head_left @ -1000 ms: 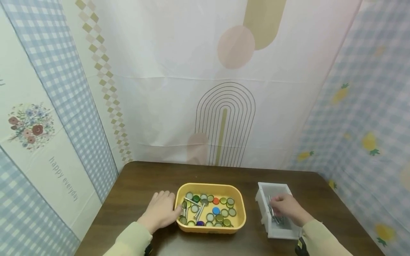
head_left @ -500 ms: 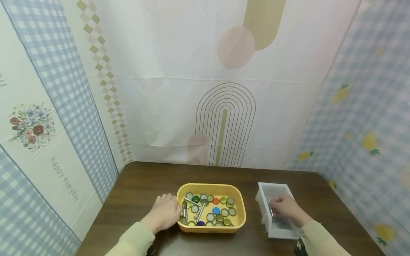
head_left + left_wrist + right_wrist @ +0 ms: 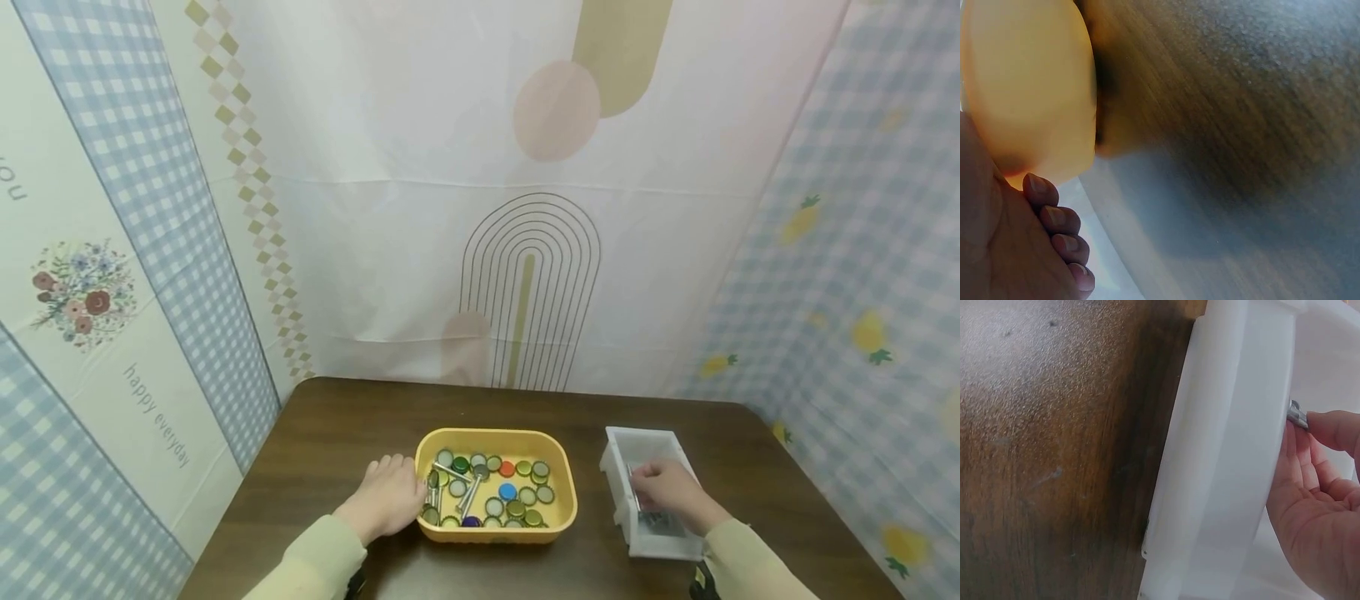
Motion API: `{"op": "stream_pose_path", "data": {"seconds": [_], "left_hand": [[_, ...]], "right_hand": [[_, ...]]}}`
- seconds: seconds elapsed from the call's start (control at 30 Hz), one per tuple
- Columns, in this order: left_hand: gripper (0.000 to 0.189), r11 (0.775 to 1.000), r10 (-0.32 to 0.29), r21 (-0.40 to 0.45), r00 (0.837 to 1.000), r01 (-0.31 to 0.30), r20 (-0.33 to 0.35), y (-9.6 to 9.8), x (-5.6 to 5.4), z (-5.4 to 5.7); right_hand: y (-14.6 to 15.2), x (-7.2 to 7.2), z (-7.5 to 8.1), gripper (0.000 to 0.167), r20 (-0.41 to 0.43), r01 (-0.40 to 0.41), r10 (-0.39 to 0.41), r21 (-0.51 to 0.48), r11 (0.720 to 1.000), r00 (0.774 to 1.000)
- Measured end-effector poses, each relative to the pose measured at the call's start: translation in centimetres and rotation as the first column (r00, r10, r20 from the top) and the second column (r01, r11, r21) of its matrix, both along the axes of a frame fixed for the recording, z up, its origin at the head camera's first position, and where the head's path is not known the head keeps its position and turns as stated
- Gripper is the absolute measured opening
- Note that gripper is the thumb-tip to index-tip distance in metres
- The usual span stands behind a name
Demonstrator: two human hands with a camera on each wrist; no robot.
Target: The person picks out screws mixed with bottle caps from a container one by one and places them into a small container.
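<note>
Pinched between thumb and fingers, with barely a gap beyond its own thickness, a metal bolt is what I read in the right hand. That hand reaches into the white bin, and the bolt sits just inside the bin's 9 o'clock wall. From the head view I see its long axis run nearly 12 to 6, leaning a touch towards 11 and 5; the fingers cover part of it, so I read the axis but not which end bears the head. I judge it light for its size, stiff, hardly fragile and a little slippery, best taken mid-shank and square across its length.

Loose metal pieces lie on the bin floor, at about 6 o'clock from the hand. Well over at 9 o'clock from the bin, the yellow tray holds bottle caps and more bolts. Against its 9 o'clock end rests the left hand; with the thumb hidden, I can't tell whether it grips the rim.
</note>
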State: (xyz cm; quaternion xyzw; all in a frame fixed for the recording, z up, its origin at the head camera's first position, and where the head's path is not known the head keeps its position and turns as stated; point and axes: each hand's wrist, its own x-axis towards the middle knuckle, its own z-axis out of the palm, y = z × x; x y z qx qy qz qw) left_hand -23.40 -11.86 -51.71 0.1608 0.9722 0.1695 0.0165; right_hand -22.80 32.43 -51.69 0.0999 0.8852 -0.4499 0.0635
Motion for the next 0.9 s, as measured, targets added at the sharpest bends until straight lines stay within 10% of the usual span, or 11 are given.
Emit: {"op": "stream_pose_path", "data": {"seconds": [0.9], "left_hand": [[0.026, 1.000, 0.012, 0.005, 1.000, -0.012, 0.025, -0.12, 0.22, 0.06]], "right_hand": [[0.07, 0.39, 0.17, 0.007, 0.000, -0.007, 0.007, 0.178, 0.984, 1.000]]}}
